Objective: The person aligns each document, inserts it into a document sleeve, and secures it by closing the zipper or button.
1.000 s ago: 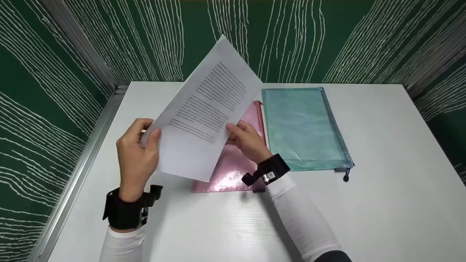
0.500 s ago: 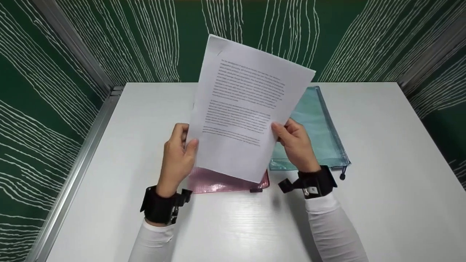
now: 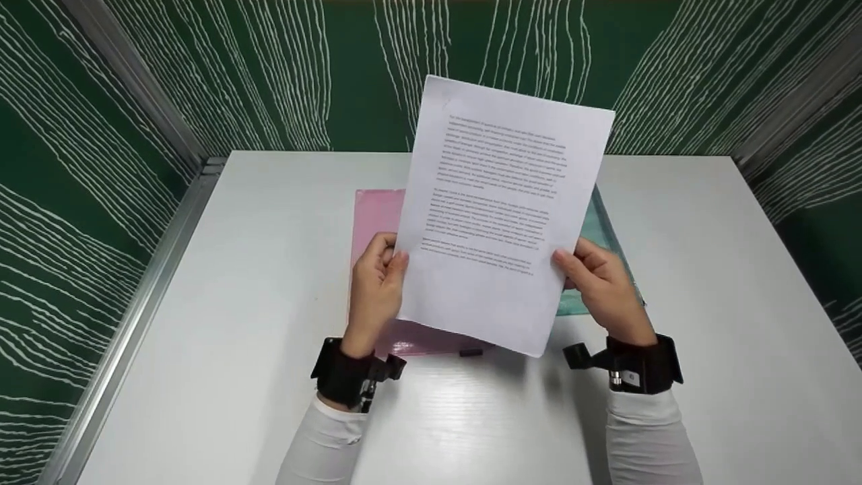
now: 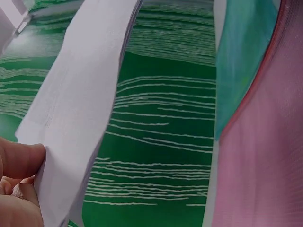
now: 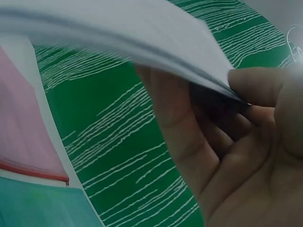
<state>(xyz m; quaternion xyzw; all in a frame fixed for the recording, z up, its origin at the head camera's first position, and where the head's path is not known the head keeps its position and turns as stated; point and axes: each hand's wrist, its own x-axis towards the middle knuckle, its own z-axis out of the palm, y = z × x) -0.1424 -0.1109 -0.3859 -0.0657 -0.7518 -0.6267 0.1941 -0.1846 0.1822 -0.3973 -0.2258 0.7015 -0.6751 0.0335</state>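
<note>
A small stack of printed paper sheets (image 3: 495,195) is held up above the table, its text facing the head camera and its top leaning slightly right. My left hand (image 3: 376,289) pinches the left edge low down, thumb in front and fingers behind. On the opposite edge my right hand (image 3: 606,286) pinches the sheets the same way. In the right wrist view the thumb (image 5: 255,86) presses the layered edge of the paper (image 5: 142,28). Behind the sheets lie a pink zip pouch (image 3: 377,209) and a teal zip pouch (image 3: 596,225), both partly hidden.
The white table (image 3: 269,236) carries both pouches side by side. Green walls (image 3: 367,40) with white wavy lines stand behind it and at the sides, and a metal rail (image 3: 145,296) runs along the left edge.
Both hands have moved right with the paper, which has turned from a steep slant to nearly upright. More of the teal pouch is covered now, and the pink pouch's left part shows.
</note>
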